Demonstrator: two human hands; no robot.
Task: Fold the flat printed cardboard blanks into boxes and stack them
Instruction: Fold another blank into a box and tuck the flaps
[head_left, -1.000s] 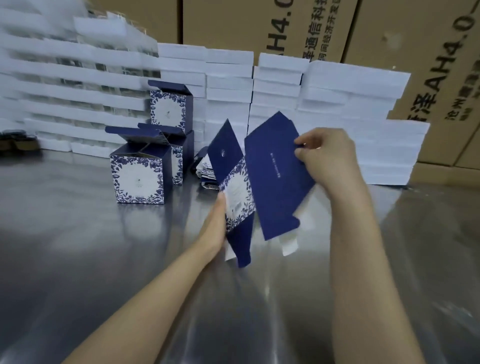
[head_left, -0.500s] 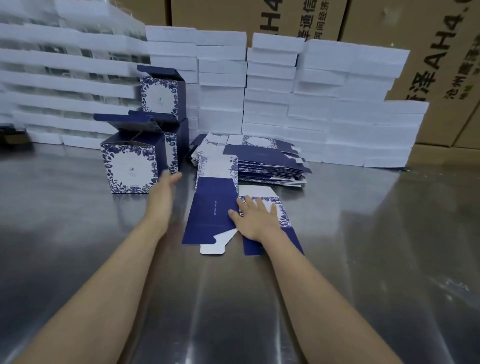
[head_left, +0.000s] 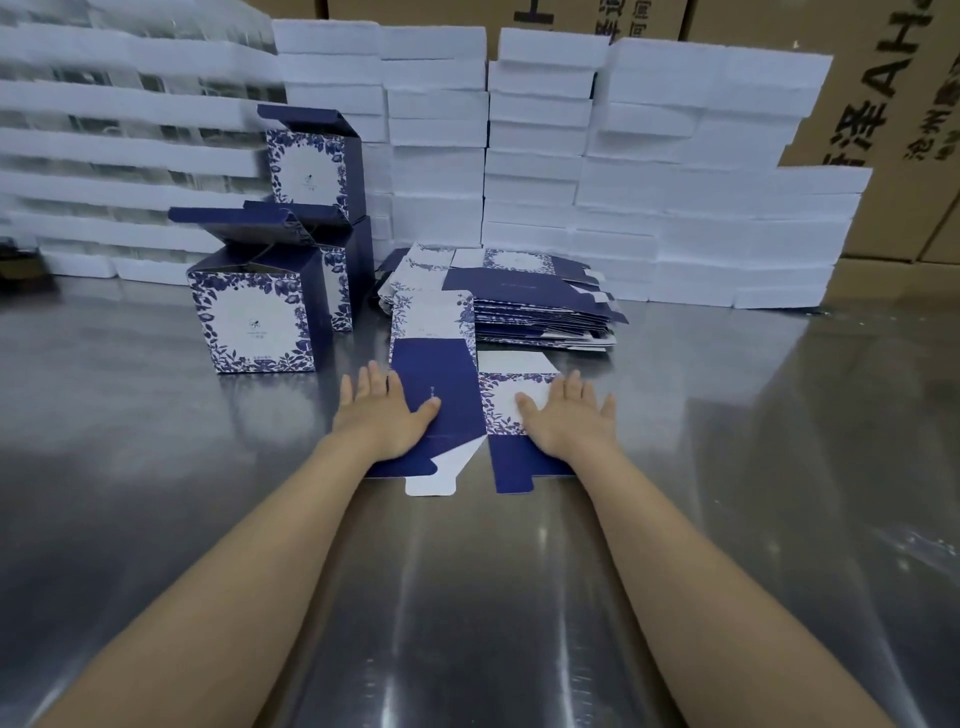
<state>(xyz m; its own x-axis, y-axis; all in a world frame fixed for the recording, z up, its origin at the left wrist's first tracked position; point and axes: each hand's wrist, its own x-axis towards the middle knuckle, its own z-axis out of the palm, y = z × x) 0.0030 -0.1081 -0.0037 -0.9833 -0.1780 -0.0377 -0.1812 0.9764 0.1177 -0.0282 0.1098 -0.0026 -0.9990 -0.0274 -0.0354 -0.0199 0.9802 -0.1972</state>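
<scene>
A flat blue-and-white printed blank (head_left: 457, 374) lies on the steel table in front of me. My left hand (head_left: 382, 415) presses flat on its dark blue left panel, fingers straight. My right hand (head_left: 563, 421) presses flat on its floral right panel, fingers spread. Behind the blank sits a pile of flat blanks (head_left: 524, 301). To the left stand three folded boxes with open lids: one in front (head_left: 257, 317), one behind it (head_left: 345, 270), and one stacked on top (head_left: 311, 166).
The shiny steel table (head_left: 467, 597) stretches toward me. Stacks of white foam trays (head_left: 675, 182) line the back, with brown shipping cartons (head_left: 883, 93) behind them. A dark object (head_left: 21, 260) sits at the far left edge.
The blank was held up in both hands, then laid on the table. My left hand came back from near the front box and now presses the blank beside my right hand.
</scene>
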